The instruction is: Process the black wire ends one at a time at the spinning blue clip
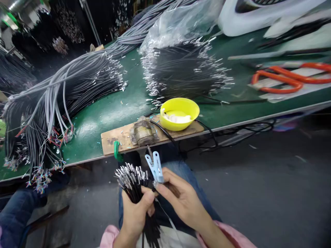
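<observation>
My left hand (137,210) is closed around a bundle of black cables (133,181), whose stripped silvery ends fan out above the fist. A light-blue plastic clip (156,168), like a clothespin, sits just below the shaft of a small, grimy motor (144,132). Its two legs spread upward around that shaft. At the clip's lower end, my right hand (178,194) pinches with thumb and forefinger. A single black cable end lies between the two hands, close to the right thumb; the exact contact there is hidden. A thin white strand (168,217) hangs below.
The motor's wooden board (116,137) lies at the edge of the green table (95,120), with a green clamp (117,151) and a yellow bowl (178,125). Behind are cable piles (181,72), grey cables (58,93), clear plastic (178,27) and orange-handled scissors (281,82).
</observation>
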Demonstrator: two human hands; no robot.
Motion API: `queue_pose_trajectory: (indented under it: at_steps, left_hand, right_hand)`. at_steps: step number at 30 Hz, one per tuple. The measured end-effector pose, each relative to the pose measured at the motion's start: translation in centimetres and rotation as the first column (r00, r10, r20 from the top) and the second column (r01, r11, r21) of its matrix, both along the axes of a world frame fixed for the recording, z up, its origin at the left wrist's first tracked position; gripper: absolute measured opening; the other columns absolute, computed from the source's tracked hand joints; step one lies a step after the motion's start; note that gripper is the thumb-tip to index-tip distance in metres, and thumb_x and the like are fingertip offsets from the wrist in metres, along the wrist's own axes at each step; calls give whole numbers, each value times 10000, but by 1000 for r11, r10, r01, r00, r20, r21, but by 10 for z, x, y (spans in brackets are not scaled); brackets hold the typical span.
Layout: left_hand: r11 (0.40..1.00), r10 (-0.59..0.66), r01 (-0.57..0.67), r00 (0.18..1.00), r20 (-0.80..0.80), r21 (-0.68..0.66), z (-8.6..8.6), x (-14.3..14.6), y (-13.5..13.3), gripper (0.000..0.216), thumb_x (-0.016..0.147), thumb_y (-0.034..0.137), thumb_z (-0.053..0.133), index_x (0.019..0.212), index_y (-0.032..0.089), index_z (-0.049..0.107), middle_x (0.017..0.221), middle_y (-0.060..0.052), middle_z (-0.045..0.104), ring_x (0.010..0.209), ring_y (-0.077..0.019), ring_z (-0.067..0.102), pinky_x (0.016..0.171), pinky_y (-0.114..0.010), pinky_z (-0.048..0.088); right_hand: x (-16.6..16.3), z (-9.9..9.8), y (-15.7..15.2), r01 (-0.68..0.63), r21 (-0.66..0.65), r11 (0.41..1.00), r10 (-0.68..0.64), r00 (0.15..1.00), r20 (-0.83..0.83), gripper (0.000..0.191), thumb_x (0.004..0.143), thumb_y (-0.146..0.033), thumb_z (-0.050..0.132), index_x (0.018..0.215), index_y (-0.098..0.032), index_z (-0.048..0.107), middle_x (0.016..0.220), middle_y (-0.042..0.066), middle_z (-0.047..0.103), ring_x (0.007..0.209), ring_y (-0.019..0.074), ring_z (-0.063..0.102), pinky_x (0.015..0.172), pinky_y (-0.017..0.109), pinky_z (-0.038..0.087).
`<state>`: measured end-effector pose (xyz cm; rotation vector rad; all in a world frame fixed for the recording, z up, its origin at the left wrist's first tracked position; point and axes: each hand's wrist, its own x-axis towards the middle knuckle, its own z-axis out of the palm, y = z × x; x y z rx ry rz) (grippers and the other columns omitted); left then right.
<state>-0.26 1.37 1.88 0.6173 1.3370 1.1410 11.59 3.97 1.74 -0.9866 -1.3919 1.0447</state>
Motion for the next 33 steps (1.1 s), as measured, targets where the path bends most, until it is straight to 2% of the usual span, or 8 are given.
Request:
queue_pose_trajectory:
  at_steps: [3,7,12,15,20,24,28,33]
  left_hand:
    - [999,17,-15,998,-68,30,4,-3,-1,358,554,413,778,493,134,563,366,59,435,330,-44,360,357,-188,292]
    - [976,200,-171,953,-228,137,14,4,-2,190,517,209,777,497,141,601,464,40,537,427,-74,468,454,-202,401]
    - [953,284,-244,926,-249,179,19,12,-5,156,522,146,745,509,155,590,523,25,602,508,-113,552,561,-240,476]
    - [953,285,-248,929,-235,175,20,11,-6,178,523,149,749,501,147,573,488,41,565,472,-83,514,528,-207,453]
    - [971,235,-228,967,-103,73,20,8,-6,316,522,304,802,536,133,536,405,74,470,339,-19,381,357,-142,302]
    - [990,140,-141,989,47,28,12,5,-7,434,514,434,807,505,128,500,361,84,414,290,-4,340,314,-132,247]
    - [993,116,-115,985,124,-21,7,3,-8,447,486,406,837,534,130,489,343,85,432,266,-3,350,298,-121,241]
    - [990,60,-26,966,252,-136,19,4,-7,449,484,406,845,577,108,522,371,104,416,297,20,354,326,-106,257]
  right_hand:
    - [5,-7,3,16,-81,997,-21,998,-64,216,850,-290,518,663,-194,567,624,9,536,570,150,538,516,235,444]
    - [6,-7,3,147,-69,987,-151,986,-63,164,817,-272,564,672,-199,584,618,7,549,550,142,532,487,218,430]
    - [7,0,4,81,13,997,-81,997,-2,127,776,-223,599,653,-195,598,601,3,537,516,136,495,473,234,412]
    - [7,2,4,36,37,999,-38,999,34,182,801,-199,560,619,-192,568,572,1,516,520,142,498,478,241,409]
    - [5,0,5,19,53,998,-20,999,28,209,797,-196,563,589,-194,543,554,-9,495,501,133,481,469,235,400]
    - [4,-4,7,43,-13,999,-44,996,-74,157,776,-235,604,625,-196,590,588,7,547,528,141,517,484,231,434]
    - [4,-5,7,-63,-123,990,35,974,-223,80,732,-276,675,720,-199,657,634,21,623,592,154,597,552,225,502]
    - [7,-5,5,-143,-288,947,45,946,-321,208,649,-375,750,709,-187,683,625,39,683,575,169,646,565,241,546]
